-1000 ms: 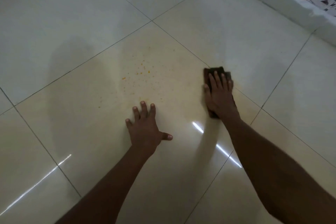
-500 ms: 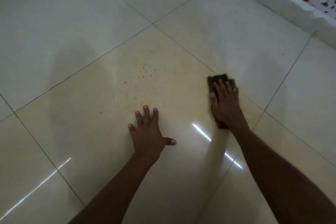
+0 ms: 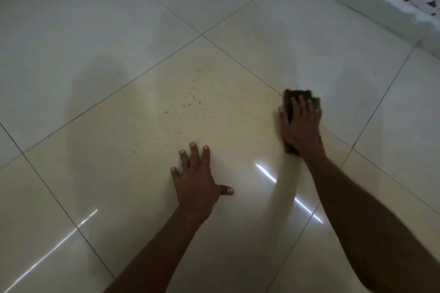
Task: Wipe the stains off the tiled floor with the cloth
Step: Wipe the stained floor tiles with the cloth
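The stains (image 3: 188,104) lie scattered on one tile of the floor (image 3: 107,31). The left hand (image 3: 197,181) rests flat on the same tile, nearer the person than the stains. The cloth (image 3: 300,97) lies on the floor to the right of the stains, at that tile's right edge, under the right hand (image 3: 300,126). A wall (image 3: 371,5) runs behind and to the right of the stains, well apart.

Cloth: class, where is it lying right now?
In the head view, the cloth lies right of centre under the right hand, beside a grout line, right of the orange stains.
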